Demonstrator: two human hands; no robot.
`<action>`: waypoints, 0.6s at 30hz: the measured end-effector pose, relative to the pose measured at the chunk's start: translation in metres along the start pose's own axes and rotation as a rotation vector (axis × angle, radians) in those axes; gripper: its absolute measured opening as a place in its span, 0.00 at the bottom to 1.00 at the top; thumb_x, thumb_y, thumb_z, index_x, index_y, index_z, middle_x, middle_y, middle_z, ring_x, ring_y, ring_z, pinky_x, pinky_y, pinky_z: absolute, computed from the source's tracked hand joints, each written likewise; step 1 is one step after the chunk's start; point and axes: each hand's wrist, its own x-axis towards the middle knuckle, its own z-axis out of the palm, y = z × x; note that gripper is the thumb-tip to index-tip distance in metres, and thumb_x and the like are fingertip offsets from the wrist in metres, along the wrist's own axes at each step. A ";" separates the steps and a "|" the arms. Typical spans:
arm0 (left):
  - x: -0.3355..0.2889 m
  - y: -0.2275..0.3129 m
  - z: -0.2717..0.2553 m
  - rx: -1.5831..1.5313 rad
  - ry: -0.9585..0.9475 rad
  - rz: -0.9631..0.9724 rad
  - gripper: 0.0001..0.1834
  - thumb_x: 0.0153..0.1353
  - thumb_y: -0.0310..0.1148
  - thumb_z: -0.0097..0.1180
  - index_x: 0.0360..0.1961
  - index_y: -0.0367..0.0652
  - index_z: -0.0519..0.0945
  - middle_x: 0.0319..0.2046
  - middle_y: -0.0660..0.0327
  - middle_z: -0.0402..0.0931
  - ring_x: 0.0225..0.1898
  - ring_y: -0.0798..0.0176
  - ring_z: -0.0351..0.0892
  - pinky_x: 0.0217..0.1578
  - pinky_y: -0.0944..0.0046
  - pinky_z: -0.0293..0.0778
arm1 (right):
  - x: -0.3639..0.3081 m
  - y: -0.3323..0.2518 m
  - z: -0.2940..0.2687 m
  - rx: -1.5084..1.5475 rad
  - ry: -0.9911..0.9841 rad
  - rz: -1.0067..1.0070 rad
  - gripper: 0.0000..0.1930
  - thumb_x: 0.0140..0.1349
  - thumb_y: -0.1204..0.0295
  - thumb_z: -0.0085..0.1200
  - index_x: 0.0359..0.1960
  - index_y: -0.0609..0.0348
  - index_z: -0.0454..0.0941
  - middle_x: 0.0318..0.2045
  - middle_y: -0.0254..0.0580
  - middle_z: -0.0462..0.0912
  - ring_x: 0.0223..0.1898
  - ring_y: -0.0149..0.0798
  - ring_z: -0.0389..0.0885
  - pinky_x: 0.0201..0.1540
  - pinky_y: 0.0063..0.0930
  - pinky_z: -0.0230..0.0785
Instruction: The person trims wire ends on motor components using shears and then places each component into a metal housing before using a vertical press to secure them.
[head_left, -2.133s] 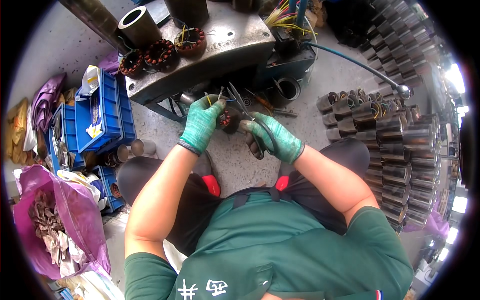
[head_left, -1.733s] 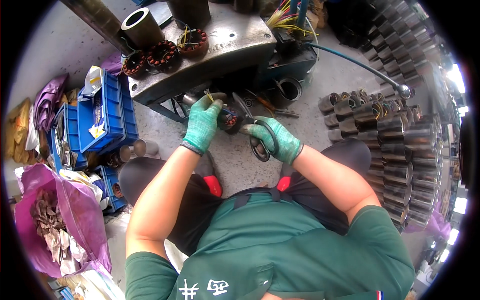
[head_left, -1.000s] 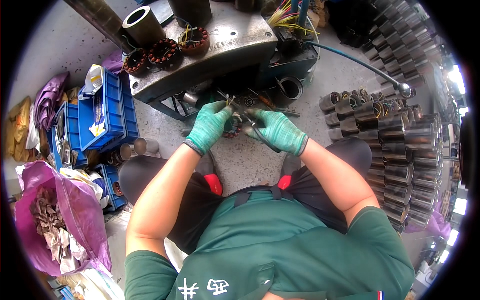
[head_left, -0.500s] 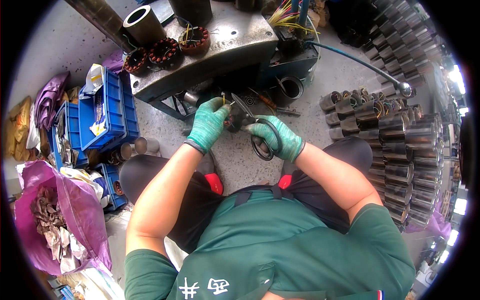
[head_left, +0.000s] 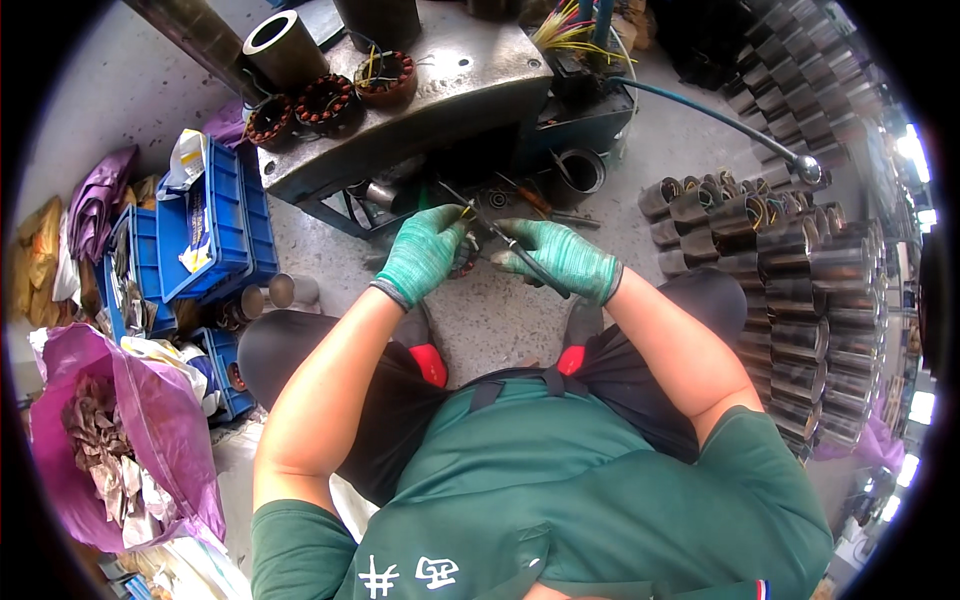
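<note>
Scissors (head_left: 541,271) swung edge-on between two gloved hands

Half a second earlier the loops had faced the camera; now the tool lay edge-on, its blades slanting up past the left hand (head_left: 425,250). That hand's fingers were pinched together on a yellow wire (head_left: 467,211); the right hand (head_left: 560,258) was curled around the handles. The coil ring (head_left: 464,262) (partly hidden) sat just beside the left fingers. White characters (head_left: 405,577) marked the green shirt (head_left: 600,480).
</note>
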 end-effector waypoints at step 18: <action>0.001 -0.005 0.000 0.030 -0.007 -0.043 0.25 0.71 0.33 0.59 0.64 0.28 0.77 0.54 0.43 0.84 0.55 0.53 0.84 0.57 0.59 0.78 | 0.006 -0.006 0.005 0.407 0.125 0.013 0.26 0.64 0.73 0.65 0.64 0.62 0.74 0.37 0.40 0.84 0.34 0.32 0.84 0.36 0.28 0.79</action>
